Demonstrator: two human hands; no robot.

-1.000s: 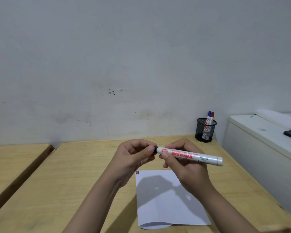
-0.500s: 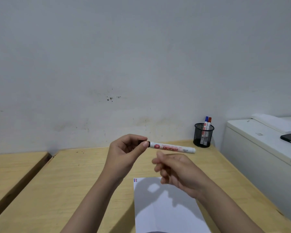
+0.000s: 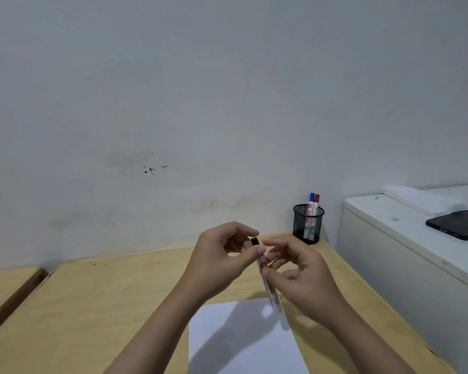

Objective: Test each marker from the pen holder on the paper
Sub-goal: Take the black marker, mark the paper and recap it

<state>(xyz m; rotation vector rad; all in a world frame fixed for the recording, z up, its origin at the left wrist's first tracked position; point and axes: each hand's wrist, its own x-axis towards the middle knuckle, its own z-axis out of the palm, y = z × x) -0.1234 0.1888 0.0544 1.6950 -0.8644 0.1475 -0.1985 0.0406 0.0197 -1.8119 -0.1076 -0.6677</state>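
The marker (image 3: 266, 276) is pinched at its black cap by the left hand (image 3: 222, 256) above the paper (image 3: 243, 338), tilted so the half-open right hand (image 3: 300, 271) can take its barrel.

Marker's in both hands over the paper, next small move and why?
Probably pull the black cap off. The left hand pinches the marker at its capped end, the right hand touches the barrel with fingers loose, and the cap looks still on. So firm the right grip, then pull the cap off before touching the paper.
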